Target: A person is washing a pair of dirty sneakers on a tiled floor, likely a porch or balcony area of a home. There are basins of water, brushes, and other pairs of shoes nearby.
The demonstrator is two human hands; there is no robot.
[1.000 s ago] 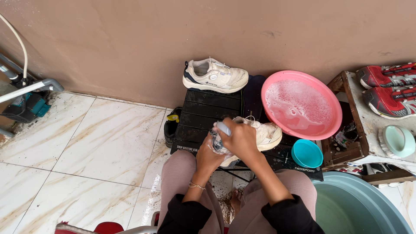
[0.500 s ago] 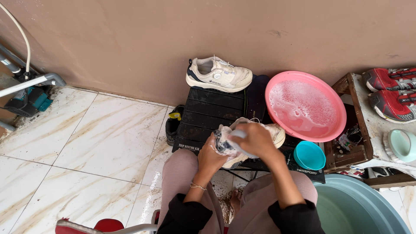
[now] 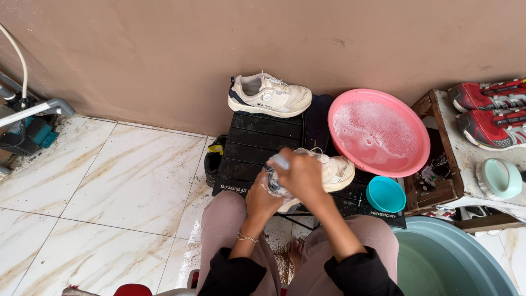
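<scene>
Head view, centre of the frame: the left hand (image 3: 263,198) cups the heel of a cream sneaker (image 3: 329,171) lying on the black table (image 3: 257,143). Right hand (image 3: 301,174) is clenched on a brush (image 3: 278,160) against that shoe. Soapy pink basin (image 3: 380,131) sits right of it.

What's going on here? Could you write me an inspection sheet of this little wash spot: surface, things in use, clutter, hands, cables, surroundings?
Surface: black slatted low table on marble-look floor tiles.
Things in use: cream shoe held on the table; pink basin of suds.
Clutter: second cream shoe by the wall, small teal bowl, red shoes on a wooden stand, big green tub.
Hands: left hand steadies the shoe; right hand grips a brush on it.
Cables: white hose at left.
Surroundings: plain brown wall.
</scene>
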